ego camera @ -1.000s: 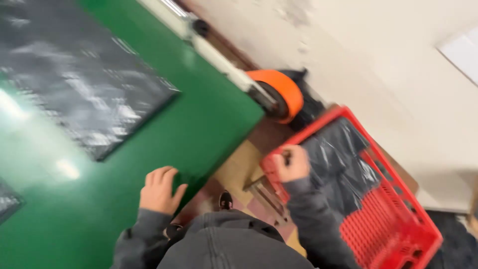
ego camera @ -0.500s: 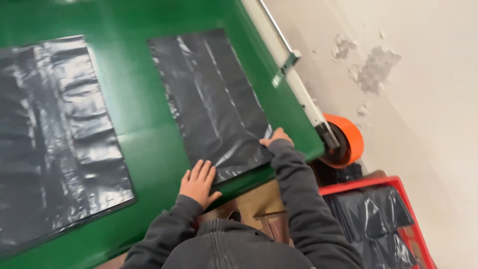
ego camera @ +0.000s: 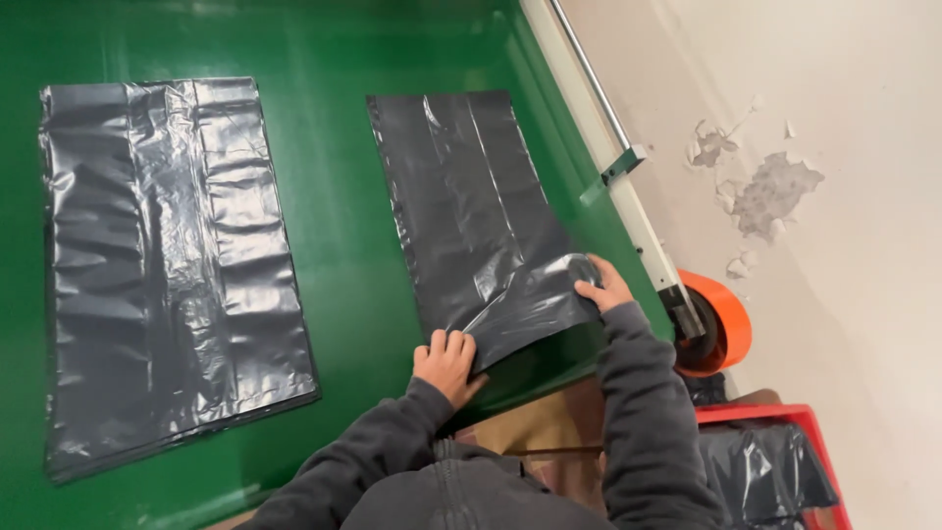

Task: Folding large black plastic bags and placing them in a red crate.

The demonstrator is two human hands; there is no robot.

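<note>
Head view. Green table (ego camera: 343, 59) fills the left and middle of the scene. Near its near-right edge lies a flat dark grey plastic bag (ego camera: 461, 206), long axis running far to near. Left hand (ego camera: 446, 363) rests on the bag's near corner, fingers flat, pressing rather than pinching; grip open. Right hand (ego camera: 606, 288) has the bag's near-right corner between thumb and fingers, lifted and curled over; grip closed on the plastic. A second, larger grey bag (ego camera: 167, 265) lies flat well to the left, apart from both hands. Right of the table: white rail (ego camera: 628, 186), orange wheel (ego camera: 721, 329), and a red crate (ego camera: 785, 417) holding more dark bags.
</note>
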